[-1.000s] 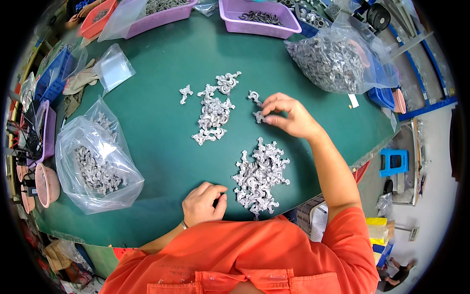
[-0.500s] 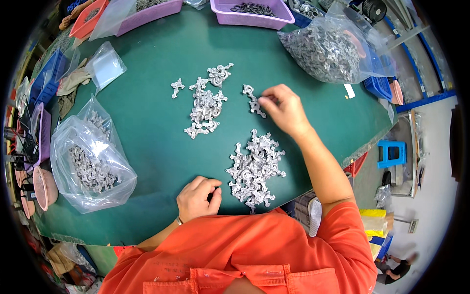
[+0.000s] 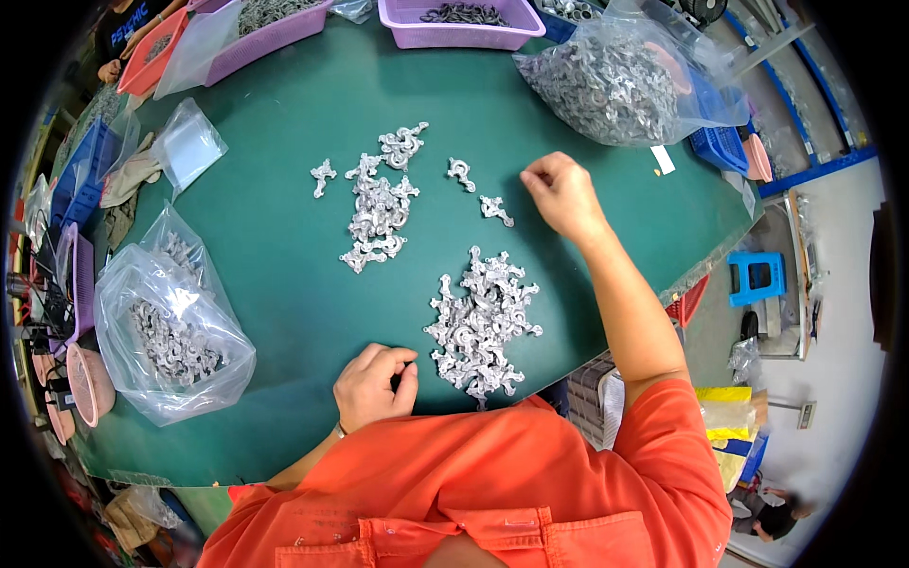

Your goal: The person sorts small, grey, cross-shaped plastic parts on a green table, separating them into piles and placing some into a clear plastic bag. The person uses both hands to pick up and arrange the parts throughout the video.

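Curled loosely, right hand (image 3: pixel 563 194) holding nothing visible, two metal parts (image 3: pixel 478 189) at its nine o'clock, left hand (image 3: pixel 374 386) fisted, contents hidden, near pile of parts (image 3: pixel 481 322) at two o'clock.

A round table (image 3: pixel 284 284) with a dark green top fills most of the view. To its right lies a pale grey floor (image 3: pixel 833 312), where a small blue stool (image 3: pixel 757 276) stands just off the table's edge, and blue shelving (image 3: pixel 805 123) runs along beyond the table's far right side. Purple baskets (image 3: pixel 454 24) line the table's far rim, with a blue crate (image 3: pixel 80 180) and pink bins (image 3: pixel 80 379) crowded at its left; the light is even and bright.
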`<state>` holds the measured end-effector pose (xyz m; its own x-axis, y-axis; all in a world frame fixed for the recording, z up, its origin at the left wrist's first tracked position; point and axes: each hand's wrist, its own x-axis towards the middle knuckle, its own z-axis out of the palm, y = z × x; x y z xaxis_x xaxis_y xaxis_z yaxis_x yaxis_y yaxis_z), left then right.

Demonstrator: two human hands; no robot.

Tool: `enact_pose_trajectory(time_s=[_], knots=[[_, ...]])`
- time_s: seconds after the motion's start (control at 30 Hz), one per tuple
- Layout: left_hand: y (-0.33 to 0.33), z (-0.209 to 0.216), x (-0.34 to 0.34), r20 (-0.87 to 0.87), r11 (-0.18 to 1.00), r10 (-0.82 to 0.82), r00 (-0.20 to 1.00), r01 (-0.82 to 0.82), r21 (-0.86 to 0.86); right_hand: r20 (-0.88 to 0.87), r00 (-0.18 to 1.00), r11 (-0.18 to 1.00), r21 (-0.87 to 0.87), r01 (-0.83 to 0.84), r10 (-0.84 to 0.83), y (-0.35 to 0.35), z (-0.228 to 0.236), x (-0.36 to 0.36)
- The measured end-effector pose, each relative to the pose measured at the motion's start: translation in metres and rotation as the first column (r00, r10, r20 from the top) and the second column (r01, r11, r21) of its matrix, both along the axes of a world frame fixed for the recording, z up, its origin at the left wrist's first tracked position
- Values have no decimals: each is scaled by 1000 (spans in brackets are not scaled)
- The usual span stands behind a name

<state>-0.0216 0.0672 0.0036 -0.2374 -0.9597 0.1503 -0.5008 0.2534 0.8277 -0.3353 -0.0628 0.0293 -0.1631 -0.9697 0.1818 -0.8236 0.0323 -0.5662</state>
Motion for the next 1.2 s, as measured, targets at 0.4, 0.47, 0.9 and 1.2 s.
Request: enact_pose_trajectory(time_s=[0.4,0.47,0.9,1.2], knots=[[0,2,0,39,1000,-1,999,1,-7,284,956,997,-62,-55,70,12,-24,7],[0,6,0,77,1000,-6,997,4,25,254,960,992,-83,-98,116,15,-30,5],[0,1,-1,8,999,8,1000,-7,-32,793,601,831,264,-489,102,24,6,-3],[-1,5,0,48,1000,-3,999,3,1,-25,957,937,-199,-287,288,-24,-23,50]])
